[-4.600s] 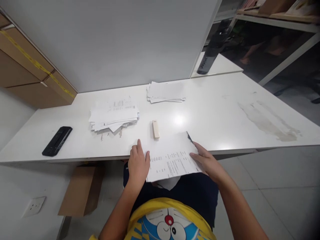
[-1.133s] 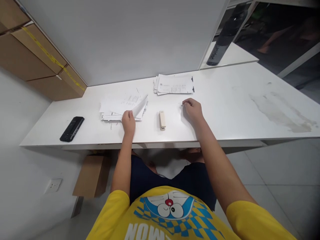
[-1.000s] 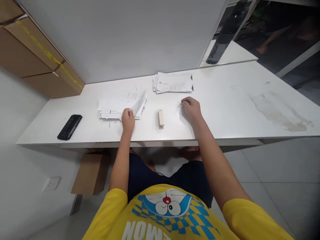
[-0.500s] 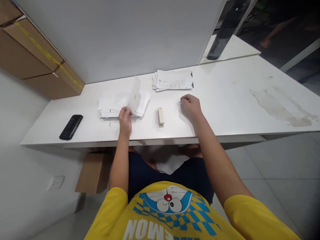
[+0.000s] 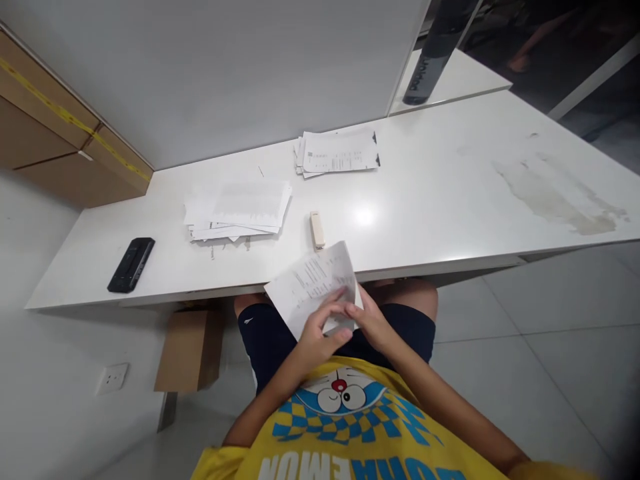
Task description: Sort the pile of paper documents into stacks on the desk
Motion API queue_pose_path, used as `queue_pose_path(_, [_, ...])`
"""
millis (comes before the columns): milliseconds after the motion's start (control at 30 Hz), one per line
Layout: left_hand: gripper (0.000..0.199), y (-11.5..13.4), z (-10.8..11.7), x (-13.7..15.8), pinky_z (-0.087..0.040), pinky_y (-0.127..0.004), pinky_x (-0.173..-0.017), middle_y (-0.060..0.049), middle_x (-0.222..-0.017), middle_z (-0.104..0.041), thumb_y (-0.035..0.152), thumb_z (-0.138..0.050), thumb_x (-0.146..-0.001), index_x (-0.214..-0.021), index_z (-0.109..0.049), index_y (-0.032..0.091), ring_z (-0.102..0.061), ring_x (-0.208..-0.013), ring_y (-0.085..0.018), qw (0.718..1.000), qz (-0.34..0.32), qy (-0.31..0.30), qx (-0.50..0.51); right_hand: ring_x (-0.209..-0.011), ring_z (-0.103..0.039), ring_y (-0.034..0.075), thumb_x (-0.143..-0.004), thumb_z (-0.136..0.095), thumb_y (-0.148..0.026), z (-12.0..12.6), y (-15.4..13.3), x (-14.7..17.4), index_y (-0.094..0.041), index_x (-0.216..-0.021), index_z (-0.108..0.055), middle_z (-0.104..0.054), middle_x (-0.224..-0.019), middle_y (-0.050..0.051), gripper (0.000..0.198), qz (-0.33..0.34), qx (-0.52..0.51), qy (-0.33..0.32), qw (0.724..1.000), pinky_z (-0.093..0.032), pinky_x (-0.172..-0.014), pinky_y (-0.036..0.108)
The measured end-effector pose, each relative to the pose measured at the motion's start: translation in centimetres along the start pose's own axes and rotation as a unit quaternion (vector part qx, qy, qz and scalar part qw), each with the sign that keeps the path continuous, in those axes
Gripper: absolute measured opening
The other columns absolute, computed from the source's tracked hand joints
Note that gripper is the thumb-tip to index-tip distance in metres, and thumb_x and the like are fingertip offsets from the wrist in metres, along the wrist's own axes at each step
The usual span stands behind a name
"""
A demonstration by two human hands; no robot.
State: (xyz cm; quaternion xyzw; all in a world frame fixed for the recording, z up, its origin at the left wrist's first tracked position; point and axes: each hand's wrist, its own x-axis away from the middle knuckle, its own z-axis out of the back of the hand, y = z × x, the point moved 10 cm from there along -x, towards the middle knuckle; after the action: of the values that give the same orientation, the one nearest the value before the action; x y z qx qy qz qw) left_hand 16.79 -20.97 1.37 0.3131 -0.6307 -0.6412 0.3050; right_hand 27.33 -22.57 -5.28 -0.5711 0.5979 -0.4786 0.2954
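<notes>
A printed sheet of paper (image 5: 313, 283) is tilted over the desk's front edge, above my lap. My right hand (image 5: 374, 322) grips it at its right side, thumb in front and fingers partly hidden behind. My left hand (image 5: 323, 332) is closed loosely on the sheet's lower part, fingers over the print and thumb lower down. The hands meet at that corner, where the paper bends. Just beyond the sheet lies a small cream stapler (image 5: 317, 230), which neither hand touches.
A loose paper stack (image 5: 245, 207) lies left of the stapler, another stack (image 5: 340, 152) against the wall. A black phone-like device (image 5: 131, 265) is near the left end of the white desk (image 5: 425, 207). Cardboard boxes (image 5: 55, 127) stand far left; a dark bottle (image 5: 430, 70) is at the back right.
Both hands have come together near my body, holding a sheet. The lifted page at the left stack is no longer raised there. The view has shifted slightly.
</notes>
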Motion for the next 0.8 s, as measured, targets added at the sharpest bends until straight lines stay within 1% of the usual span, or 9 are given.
queue_pose_path(100, [0.035,1.3,0.9,-0.4,-0.053,-0.042,-0.096,-0.009,-0.106,-0.075,0.057,-0.058,-0.089,-0.090,-0.073,0.025,-0.069,-0.105,-0.027,0.998,-0.006,0.062,-0.002,-0.095,-0.067,0.028,-0.068,-0.080,-0.055,2.8,1.6,0.5,-0.022,-0.101,-0.069,-0.075,-0.099,0.006,0.047,-0.053,-0.044,0.110,0.992,-0.052,-0.087,0.041])
queue_pose_path(200, [0.034,3.3,5.4,-0.7,-0.057,-0.041,-0.084,-0.007,-0.085,-0.075,0.055,-0.055,-0.091,-0.079,-0.071,0.028,-0.071,-0.088,-0.025,0.975,-0.053,0.207,-0.065,-0.092,-0.067,0.028,-0.062,-0.084,-0.048,4.2,1.7,0.7,-0.021,-0.094,-0.071,-0.076,-0.097,0.007,0.043,-0.057,-0.068,0.185,0.979,-0.053,-0.083,0.038])
queue_pose_path(300, [0.030,4.8,9.5,-2.1,-0.056,-0.043,-0.089,-0.007,-0.090,-0.073,0.050,-0.051,-0.094,-0.086,-0.070,0.028,-0.069,-0.098,-0.026,0.939,-0.098,0.291,-0.155,-0.089,-0.068,0.028,-0.060,-0.083,-0.042,4.1,1.6,0.7,-0.022,-0.091,-0.072,-0.077,-0.093,0.005,0.039,-0.061,-0.071,0.204,0.975,-0.053,-0.079,0.037])
queue_pose_path(367, [0.026,5.2,11.7,-4.1,-0.050,-0.046,-0.101,-0.009,-0.105,-0.072,0.045,-0.050,-0.095,-0.099,-0.069,0.027,-0.063,-0.116,-0.028,0.917,-0.117,0.305,-0.231,-0.088,-0.068,0.028,-0.060,-0.081,-0.037,3.5,1.6,0.5,-0.022,-0.092,-0.072,-0.077,-0.090,0.004,0.036,-0.068,-0.070,0.192,0.976,-0.054,-0.080,0.038])
queue_pose_path(433, [0.028,5.0,13.2,-6.8,-0.036,-0.050,-0.116,-0.010,-0.125,-0.066,0.039,-0.055,-0.093,-0.116,-0.065,0.026,-0.050,-0.134,-0.029,0.891,-0.120,0.298,-0.321,-0.089,-0.068,0.028,-0.060,-0.079,-0.034,3.0,1.6,0.0,-0.022,-0.090,-0.072,-0.076,-0.086,0.003,0.033,-0.074,-0.065,0.184,0.978,-0.053,-0.081,0.038])
queue_pose_path(500, [0.046,4.2,14.1,-9.3,-0.018,-0.055,-0.123,-0.011,-0.143,-0.055,0.036,-0.065,-0.087,-0.131,-0.057,0.025,-0.034,-0.145,-0.033,0.868,-0.110,0.278,-0.397,-0.088,-0.068,0.028,-0.059,-0.078,-0.032,2.5,1.8,-0.5,-0.022,-0.087,-0.071,-0.076,-0.084,0.003,0.031,-0.084,-0.061,0.181,0.978,-0.053,-0.080,0.038])
queue_pose_path(567, [0.057,3.2,14.5,-10.8,-0.008,-0.059,-0.123,-0.013,-0.148,-0.049,0.033,-0.068,-0.084,-0.137,-0.051,0.023,-0.031,-0.146,-0.035,0.852,-0.096,0.268,-0.440,-0.086,-0.068,0.028,-0.057,-0.079,-0.032,2.2,2.3,-1.0,-0.022,-0.086,-0.071,-0.076,-0.082,0.002,0.032,-0.090,-0.060,0.182,0.977,-0.053,-0.079,0.037])
queue_pose_path(667, [0.055,2.3,14.9,-11.1,-0.005,-0.059,-0.122,-0.016,-0.138,-0.056,0.030,-0.063,-0.086,-0.138,-0.050,0.020,-0.041,-0.138,-0.036,0.828,-0.079,0.288,-0.475,-0.085,-0.067,0.026,-0.056,-0.080,-0.033,1.9,3.1,-1.3,-0.021,-0.090,-0.072,-0.076,-0.085,0.002,0.037,-0.086,-0.071,0.183,0.977,-0.052,-0.079,0.036])
queue_pose_path(800, [0.052,2.0,15.3,-10.7,-0.013,-0.060,-0.121,-0.019,-0.128,-0.057,0.026,-0.062,-0.086,-0.135,-0.053,0.015,-0.043,-0.132,-0.038,0.804,-0.051,0.316,-0.501,-0.086,-0.068,0.026,-0.057,-0.081,-0.033,1.6,4.3,-1.3,-0.020,-0.092,-0.072,-0.077,-0.088,0.004,0.038,-0.090,-0.089,0.181,0.975,-0.052,-0.079,0.036])
